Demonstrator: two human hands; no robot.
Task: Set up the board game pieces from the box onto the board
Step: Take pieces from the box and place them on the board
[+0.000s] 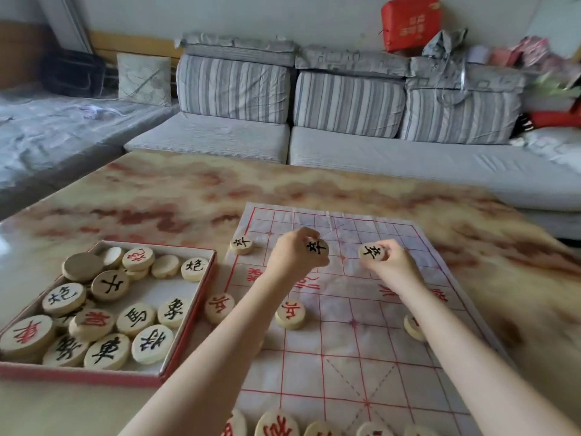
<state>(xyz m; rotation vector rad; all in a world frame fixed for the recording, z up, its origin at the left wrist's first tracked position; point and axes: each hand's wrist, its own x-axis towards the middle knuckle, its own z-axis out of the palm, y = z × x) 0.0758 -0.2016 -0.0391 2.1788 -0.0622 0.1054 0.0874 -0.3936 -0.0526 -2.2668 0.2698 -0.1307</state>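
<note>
Marbled table (157,196), striped sofa (345,146) behind. Left hand (294,254) pinches a black-character disc (317,247) at the fingertips; right hand (391,264) pinches its twin (372,251). Both are over the far half of the paper xiangqi board (361,366) (touching it or not, unclear). A third matching disc (241,244) sits at the far-left edge. Box (206,278) lies left of the board, many pieces inside. Best done: set each flat on a crossing in that disc's row, character up, without dragging the thin sheet.

Two hands, left (294,254), right (393,262); one box (78,376) — one board (345,357).
</note>
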